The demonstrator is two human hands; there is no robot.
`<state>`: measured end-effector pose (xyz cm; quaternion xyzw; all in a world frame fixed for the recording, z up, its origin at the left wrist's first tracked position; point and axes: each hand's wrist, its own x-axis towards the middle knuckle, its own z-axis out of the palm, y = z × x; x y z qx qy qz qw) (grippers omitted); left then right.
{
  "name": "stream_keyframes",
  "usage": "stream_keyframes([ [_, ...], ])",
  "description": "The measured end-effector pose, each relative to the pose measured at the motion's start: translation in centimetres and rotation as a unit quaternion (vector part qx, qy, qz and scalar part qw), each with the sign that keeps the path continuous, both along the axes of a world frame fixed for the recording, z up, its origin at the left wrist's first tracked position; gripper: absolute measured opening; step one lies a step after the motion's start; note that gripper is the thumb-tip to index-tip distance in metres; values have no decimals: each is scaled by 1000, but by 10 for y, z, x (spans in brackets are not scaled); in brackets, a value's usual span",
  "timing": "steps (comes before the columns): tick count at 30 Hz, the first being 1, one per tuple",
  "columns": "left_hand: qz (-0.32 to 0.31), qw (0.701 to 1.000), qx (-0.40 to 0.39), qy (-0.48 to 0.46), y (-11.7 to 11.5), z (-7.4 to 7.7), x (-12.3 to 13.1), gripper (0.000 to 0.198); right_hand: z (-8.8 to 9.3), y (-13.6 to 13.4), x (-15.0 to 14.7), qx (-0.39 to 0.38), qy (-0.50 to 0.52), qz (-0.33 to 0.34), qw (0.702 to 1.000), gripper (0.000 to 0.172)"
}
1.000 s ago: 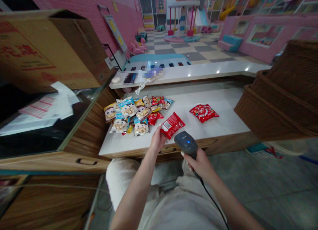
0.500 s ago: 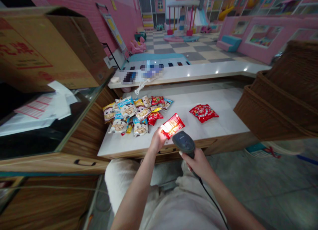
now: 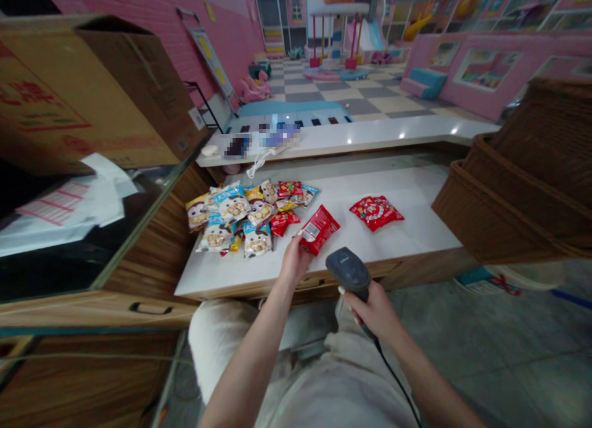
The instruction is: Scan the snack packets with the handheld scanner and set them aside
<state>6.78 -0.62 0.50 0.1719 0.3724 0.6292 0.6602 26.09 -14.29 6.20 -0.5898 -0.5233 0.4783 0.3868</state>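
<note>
I'm pinching the diagonally lying red foil snack packet [image 3: 319,229] with my nearer left hand [image 3: 295,261], while my right hand [image 3: 374,314] is clenching a black corded barcode scanner [image 3: 346,269] beside it.

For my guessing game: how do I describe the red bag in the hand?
On the white counter, find the pile of snack bags. Just right of it, the left hand pinches a red packet. The other red bag, farther right, lies untouched.

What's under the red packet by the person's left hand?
Around the red packet, the white counter top shows, with the left hand at the packet's corner. The patch directly beneath the packet is covered, so it cannot be seen.
</note>
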Motion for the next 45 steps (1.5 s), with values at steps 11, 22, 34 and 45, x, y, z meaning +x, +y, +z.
stream_keyframes([
  [11,-154,779,285,537,68,-10,137,79,7,-7,40,-20,33,-74,997,38],
  [22,-164,858,330,359,102,17,152,63,8,3,52,-24,7,-98,995,44],
  [34,-102,632,107,760,200,80,-44,60,-3,12,39,-17,21,-34,999,38],
  [45,-111,641,57,757,204,79,-48,28,3,7,37,11,-19,-34,999,38],
])
